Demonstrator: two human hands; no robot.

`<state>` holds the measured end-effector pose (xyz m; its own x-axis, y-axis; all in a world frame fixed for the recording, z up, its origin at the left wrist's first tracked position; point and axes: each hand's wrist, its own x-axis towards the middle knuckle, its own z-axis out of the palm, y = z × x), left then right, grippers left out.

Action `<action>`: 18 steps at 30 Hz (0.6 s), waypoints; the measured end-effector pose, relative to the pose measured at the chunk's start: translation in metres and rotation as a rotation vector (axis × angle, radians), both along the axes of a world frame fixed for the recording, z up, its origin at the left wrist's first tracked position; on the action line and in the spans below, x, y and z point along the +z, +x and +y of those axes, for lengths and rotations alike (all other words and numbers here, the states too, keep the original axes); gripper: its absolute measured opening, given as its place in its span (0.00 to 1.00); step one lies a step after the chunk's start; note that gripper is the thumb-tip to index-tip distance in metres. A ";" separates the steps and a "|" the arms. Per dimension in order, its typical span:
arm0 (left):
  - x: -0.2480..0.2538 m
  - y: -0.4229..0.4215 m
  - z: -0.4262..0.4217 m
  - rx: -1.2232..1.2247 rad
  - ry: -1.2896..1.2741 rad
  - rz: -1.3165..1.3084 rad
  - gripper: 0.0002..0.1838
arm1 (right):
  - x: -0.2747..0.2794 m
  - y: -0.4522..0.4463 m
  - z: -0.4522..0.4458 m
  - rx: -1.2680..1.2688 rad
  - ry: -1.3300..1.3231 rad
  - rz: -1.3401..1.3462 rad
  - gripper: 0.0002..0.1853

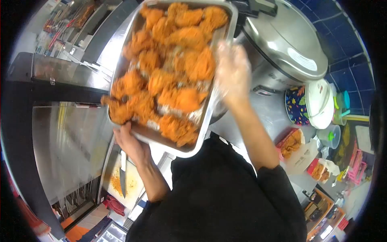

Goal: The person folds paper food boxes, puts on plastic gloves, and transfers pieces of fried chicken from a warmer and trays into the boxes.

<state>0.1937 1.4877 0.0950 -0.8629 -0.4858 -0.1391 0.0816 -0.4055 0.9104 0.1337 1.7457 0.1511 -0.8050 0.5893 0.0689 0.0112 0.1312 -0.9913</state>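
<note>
A metal tray (203, 139) full of browned fried chicken pieces (161, 82) is held up in front of my chest, tilted toward me. My left hand (133, 145) grips its near left corner, thumb at the rim and the other fingers hidden beneath. At the right side my right hand (233, 70), in a clear plastic glove, holds the rim; it is slightly blurred. One chicken piece (117, 109) hangs over the left edge near my left hand.
A large steel rice cooker (284, 40) stands right of the tray. Boxes of fried chicken (291, 144) and a patterned pot (296, 105) are on the right counter. Below left, a knife (123, 175) lies on a crumb-strewn cutting board (135, 179), beside a glass-fronted cabinet (66, 145).
</note>
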 end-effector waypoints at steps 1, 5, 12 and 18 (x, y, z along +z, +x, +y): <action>-0.001 0.017 -0.001 0.005 -0.001 -0.014 0.14 | -0.020 0.017 -0.006 0.035 -0.128 0.083 0.17; -0.029 0.072 -0.043 -0.037 -0.061 -0.012 0.24 | -0.081 0.096 -0.032 0.130 -0.381 0.005 0.13; -0.123 0.046 -0.089 -0.310 -0.103 -0.012 0.24 | -0.152 0.199 -0.031 0.178 -0.374 -0.221 0.13; -0.169 -0.022 -0.081 -0.365 -0.056 -0.111 0.10 | -0.191 0.196 -0.022 0.228 -0.470 -0.337 0.14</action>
